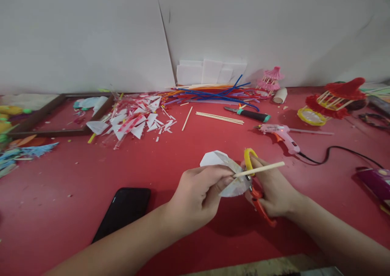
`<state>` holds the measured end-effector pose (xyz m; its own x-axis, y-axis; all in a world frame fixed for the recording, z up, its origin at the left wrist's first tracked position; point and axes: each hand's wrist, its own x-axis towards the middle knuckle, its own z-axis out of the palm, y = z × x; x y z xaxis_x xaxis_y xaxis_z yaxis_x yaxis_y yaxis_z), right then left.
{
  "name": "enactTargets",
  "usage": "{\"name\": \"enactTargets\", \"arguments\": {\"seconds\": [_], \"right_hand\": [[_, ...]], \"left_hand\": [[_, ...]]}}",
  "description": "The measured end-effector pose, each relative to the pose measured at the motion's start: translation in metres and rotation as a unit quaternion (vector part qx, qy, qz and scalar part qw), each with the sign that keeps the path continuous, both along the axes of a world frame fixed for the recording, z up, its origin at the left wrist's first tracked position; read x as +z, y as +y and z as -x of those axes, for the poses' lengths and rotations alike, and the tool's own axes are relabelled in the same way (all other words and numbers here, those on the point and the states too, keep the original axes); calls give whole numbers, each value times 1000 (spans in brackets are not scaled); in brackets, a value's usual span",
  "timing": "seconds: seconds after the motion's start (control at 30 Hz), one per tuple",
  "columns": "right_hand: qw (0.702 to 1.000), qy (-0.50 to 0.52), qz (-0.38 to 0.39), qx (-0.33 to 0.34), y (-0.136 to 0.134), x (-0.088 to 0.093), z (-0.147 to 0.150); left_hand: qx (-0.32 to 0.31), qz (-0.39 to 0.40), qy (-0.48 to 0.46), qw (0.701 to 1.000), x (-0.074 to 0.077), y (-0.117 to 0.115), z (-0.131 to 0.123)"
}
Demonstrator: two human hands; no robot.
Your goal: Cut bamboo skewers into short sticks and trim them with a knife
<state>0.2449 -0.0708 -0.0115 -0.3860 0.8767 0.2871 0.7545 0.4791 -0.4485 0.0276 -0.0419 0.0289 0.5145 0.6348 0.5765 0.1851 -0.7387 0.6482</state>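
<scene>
Pinches stick (265, 168) and paper (211, 159) between clamped fingers (217, 171) of the left hand (196, 192) and grips scissors (256, 194) in curled fingers of the right hand (276, 191), over the near middle of the desk (170, 158), right of the phone (123, 213) and nearer than the glue gun (279, 135).

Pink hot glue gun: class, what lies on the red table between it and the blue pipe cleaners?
In the head view, pliers with dark, teal-tipped handles lie between the hot glue gun and the blue pipe cleaners.
</scene>
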Motion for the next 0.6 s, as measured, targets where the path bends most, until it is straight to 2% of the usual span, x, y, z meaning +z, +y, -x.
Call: {"name": "enactTargets", "arguments": {"seconds": [0.3, 0.37, 0.47, 0.6], "right_hand": [[1000, -4, 9, -10, 0, 0, 1], [999, 17, 35, -11, 1, 2, 3], [995, 35, 91, -28, 3, 5, 7], [995, 31, 93, -35, 4, 5, 7]], "left_hand": [[-2, 49, 14, 999, -3, 1, 3], [3, 57, 7, 998, -3, 1, 2], [44, 62, 2, 997, -7, 2, 0], [89, -10, 18, 996, -11, 2, 0]]}}
